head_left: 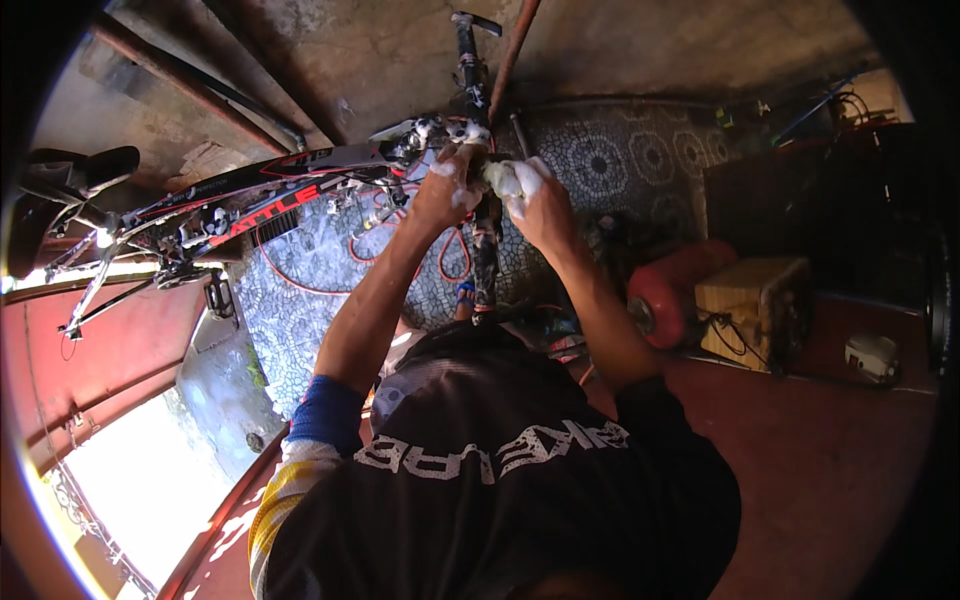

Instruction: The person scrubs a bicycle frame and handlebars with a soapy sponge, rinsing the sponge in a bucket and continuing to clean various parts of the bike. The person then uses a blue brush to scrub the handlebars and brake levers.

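Observation:
A black and white bicycle frame (345, 157) with red lettering stretches from the left toward the middle. Its dark handlebar (485, 262) crosses in front of me, running from far to near. White foam clings to the bar's middle and to both hands. My left hand (455, 183) is curled against the middle of the handlebar; its fingertips are partly hidden. Just right of it, my right hand (537, 200) is closed around a pale, foamy wad (497, 178) pressed to the bar. Whether the wad is a sponge or a cloth, I cannot tell.
An orange-red hose (455, 262) loops over the patterned tile floor (580, 160) beneath the bicycle. To the right sit a red tank (680, 290) and a wooden box (752, 305) with a dark cord. The bicycle's saddle (108, 168) is at far left.

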Demonstrator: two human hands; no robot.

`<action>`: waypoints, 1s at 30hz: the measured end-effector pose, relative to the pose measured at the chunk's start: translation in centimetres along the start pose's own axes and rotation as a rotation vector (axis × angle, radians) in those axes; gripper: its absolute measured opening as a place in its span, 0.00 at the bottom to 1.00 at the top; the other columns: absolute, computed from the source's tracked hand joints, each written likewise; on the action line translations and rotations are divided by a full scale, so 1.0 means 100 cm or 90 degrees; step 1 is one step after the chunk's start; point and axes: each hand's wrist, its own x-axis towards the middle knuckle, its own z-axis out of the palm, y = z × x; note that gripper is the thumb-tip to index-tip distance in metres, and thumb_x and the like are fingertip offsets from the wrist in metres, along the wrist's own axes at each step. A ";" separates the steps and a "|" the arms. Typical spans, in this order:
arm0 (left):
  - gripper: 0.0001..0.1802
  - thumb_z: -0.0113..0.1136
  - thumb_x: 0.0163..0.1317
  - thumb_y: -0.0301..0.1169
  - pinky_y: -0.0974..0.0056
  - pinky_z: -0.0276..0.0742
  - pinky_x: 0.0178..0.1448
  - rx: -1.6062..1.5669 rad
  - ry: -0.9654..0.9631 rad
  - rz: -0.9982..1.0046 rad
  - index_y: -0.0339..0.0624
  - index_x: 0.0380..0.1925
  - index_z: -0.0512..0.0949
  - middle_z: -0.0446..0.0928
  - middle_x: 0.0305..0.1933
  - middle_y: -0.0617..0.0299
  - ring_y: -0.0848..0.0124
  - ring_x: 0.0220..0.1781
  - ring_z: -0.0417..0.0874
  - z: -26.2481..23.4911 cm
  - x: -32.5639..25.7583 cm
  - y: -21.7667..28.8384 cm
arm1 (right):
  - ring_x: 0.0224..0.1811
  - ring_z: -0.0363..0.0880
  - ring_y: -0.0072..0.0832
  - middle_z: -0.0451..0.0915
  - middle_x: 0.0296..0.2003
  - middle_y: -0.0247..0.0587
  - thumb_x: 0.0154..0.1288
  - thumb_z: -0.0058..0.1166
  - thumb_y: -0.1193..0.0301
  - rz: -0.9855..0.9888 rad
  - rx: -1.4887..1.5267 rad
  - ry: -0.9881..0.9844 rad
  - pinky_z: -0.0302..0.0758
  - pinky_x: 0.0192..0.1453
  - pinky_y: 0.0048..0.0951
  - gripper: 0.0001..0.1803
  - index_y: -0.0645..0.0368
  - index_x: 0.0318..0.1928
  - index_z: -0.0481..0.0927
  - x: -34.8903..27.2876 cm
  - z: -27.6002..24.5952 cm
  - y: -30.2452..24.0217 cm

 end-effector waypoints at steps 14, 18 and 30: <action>0.25 0.65 0.59 0.27 0.47 0.78 0.55 -0.014 0.056 -0.113 0.37 0.58 0.76 0.77 0.47 0.39 0.42 0.50 0.80 0.018 -0.001 -0.002 | 0.41 0.88 0.50 0.87 0.38 0.51 0.60 0.68 0.70 0.220 -0.007 0.081 0.83 0.44 0.44 0.16 0.59 0.48 0.81 0.041 0.002 0.068; 0.26 0.65 0.57 0.27 0.47 0.78 0.55 0.000 0.066 -0.081 0.36 0.58 0.77 0.77 0.47 0.39 0.42 0.50 0.80 0.017 -0.003 -0.005 | 0.47 0.82 0.57 0.80 0.43 0.53 0.57 0.69 0.70 0.086 -0.053 0.021 0.80 0.49 0.49 0.23 0.60 0.52 0.77 0.024 0.026 0.015; 0.23 0.63 0.53 0.23 0.45 0.73 0.53 0.000 0.132 -0.029 0.32 0.51 0.77 0.77 0.43 0.40 0.42 0.47 0.76 0.036 -0.013 -0.013 | 0.39 0.83 0.60 0.84 0.39 0.51 0.60 0.69 0.67 0.043 -0.049 0.056 0.81 0.44 0.48 0.24 0.60 0.54 0.77 0.024 0.037 0.016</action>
